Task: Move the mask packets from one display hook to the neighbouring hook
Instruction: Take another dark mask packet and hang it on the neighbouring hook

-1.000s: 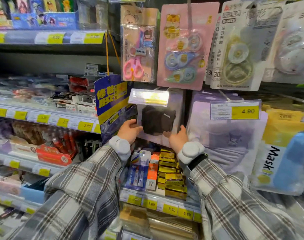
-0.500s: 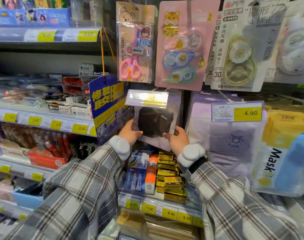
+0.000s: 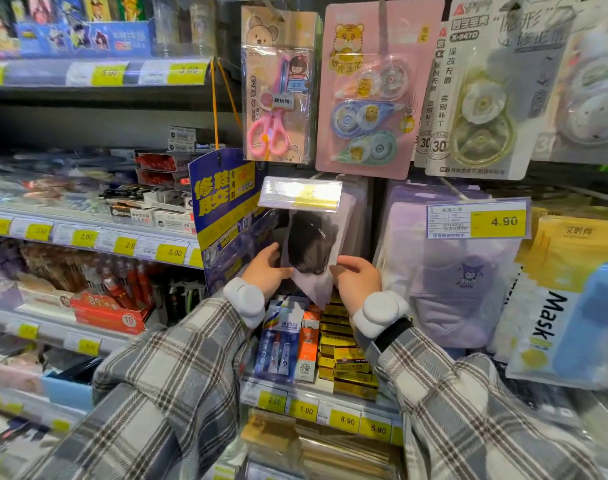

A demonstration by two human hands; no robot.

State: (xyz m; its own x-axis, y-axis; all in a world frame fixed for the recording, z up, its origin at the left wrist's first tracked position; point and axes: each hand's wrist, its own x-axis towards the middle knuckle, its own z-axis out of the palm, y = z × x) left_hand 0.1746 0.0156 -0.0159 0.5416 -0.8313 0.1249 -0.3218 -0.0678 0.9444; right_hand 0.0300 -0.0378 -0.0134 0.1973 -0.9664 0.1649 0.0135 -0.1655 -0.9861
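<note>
L hand [image 3: 266, 271] & R hand [image 3: 356, 282] each pinch a lower edge of 1 black mask pkt [image 3: 311, 247], tilted under a price tag [image 3: 301, 194].

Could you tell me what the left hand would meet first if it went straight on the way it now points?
The left hand points up-right and holds the black mask packet, so that comes first; behind it, probably the pale packets hanging there, though depth is unclear.

Scissors [image 3: 276, 88] and a pink correction-tape card [image 3: 372, 95] hang up top; a blue sign [image 3: 223, 202] hangs left; glue packs [image 3: 282, 344] and gold boxes [image 3: 347, 358] sit below.
</note>
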